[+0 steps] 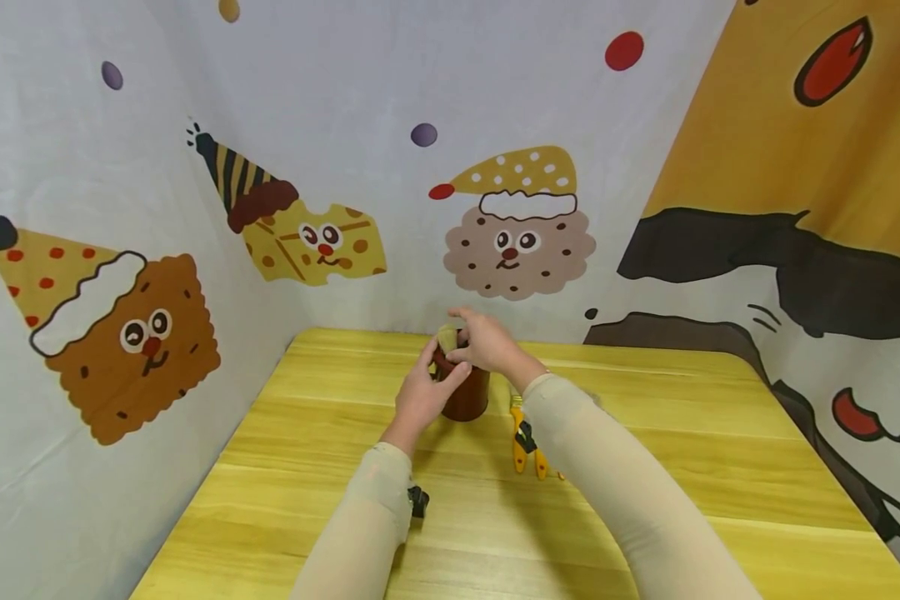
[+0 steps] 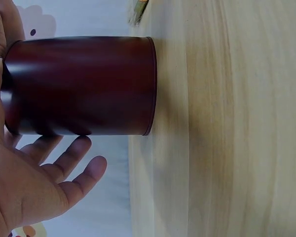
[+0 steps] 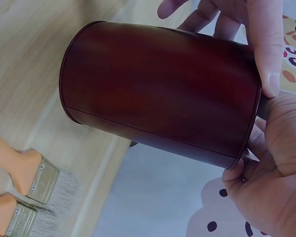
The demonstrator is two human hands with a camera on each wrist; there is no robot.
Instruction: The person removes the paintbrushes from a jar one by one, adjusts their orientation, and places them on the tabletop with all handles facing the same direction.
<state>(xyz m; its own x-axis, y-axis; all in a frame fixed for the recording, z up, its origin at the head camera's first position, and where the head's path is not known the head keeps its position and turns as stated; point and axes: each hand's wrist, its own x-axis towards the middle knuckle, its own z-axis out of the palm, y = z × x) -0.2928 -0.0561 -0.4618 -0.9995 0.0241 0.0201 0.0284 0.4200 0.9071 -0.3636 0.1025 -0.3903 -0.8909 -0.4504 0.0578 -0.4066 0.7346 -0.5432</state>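
A dark red-brown cylindrical holder (image 1: 465, 400) stands upright at the back of the table; the wrist views show its smooth side. A tan, brush-like tip (image 1: 447, 337) sticks up at its mouth. My left hand (image 1: 422, 396) holds the holder from the left, thumb at the rim and fingers along the side, as the right wrist view shows. Over the mouth is my right hand (image 1: 487, 343), its curled fingers and thumb (image 3: 233, 178) right at the rim beside the tan tip. I cannot tell whether it grips the tip.
Paint brushes with orange handles (image 1: 520, 454) lie right of the holder, partly under the right forearm. Their grey bristles (image 3: 64, 190) show in the right wrist view. A cartoon-printed cloth (image 1: 330, 100) hangs behind and left of the wooden table (image 1: 307, 450).
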